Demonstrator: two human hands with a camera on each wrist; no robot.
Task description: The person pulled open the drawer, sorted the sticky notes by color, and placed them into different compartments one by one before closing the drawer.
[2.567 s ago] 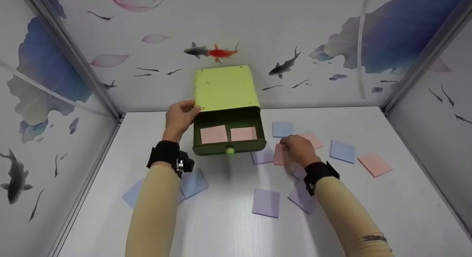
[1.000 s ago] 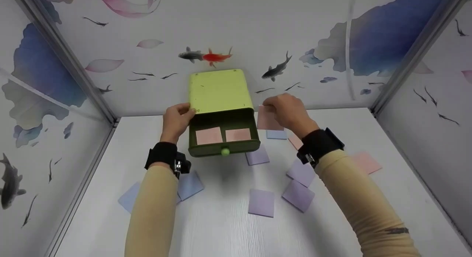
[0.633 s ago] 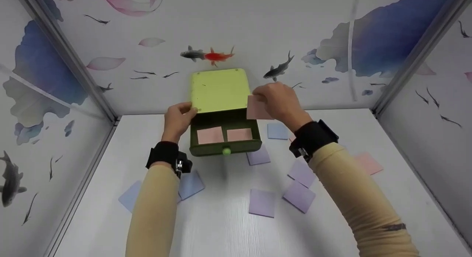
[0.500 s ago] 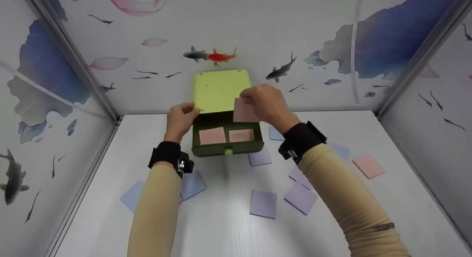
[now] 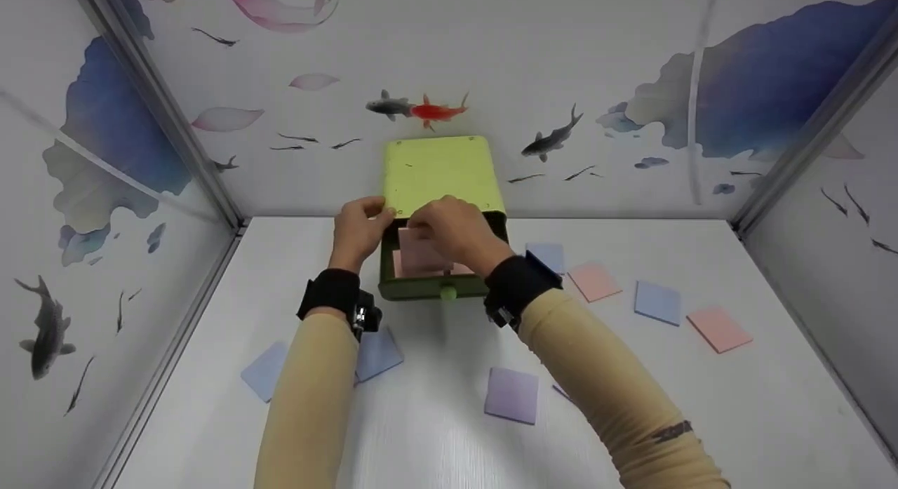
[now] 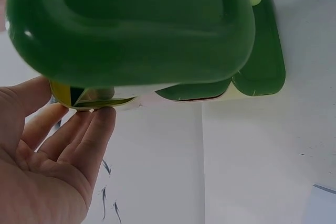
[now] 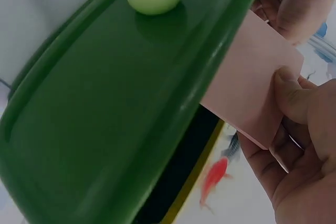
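A box with a yellow-green top [image 5: 442, 172] stands against the back wall, its dark green drawer [image 5: 410, 290] pulled out by a round knob [image 5: 448, 292]. My left hand [image 5: 359, 231] grips the box's left front edge, thumb on top; the left wrist view shows the fingertips at its rim. Above the drawer, my right hand [image 5: 459, 233] pinches a pink sticky note pad [image 5: 421, 254], held upright. In the right wrist view the thumb lies on the pad's face [image 7: 257, 77], fingers behind. Other pink pads [image 5: 461, 269] in the drawer are partly hidden behind it.
Pink pads [image 5: 593, 281] and blue pads [image 5: 658, 302] lie at right on the white table [image 5: 449, 447]. A purple pad [image 5: 511, 395] is nearer the front, with more blue pads [image 5: 379, 352] at left. Printed walls [image 5: 617, 68] enclose the table.
My right hand picked a pink pad off the table, lifted it past the box's right side and carried it left over the drawer, where it is now lower. My left hand kept its grip.
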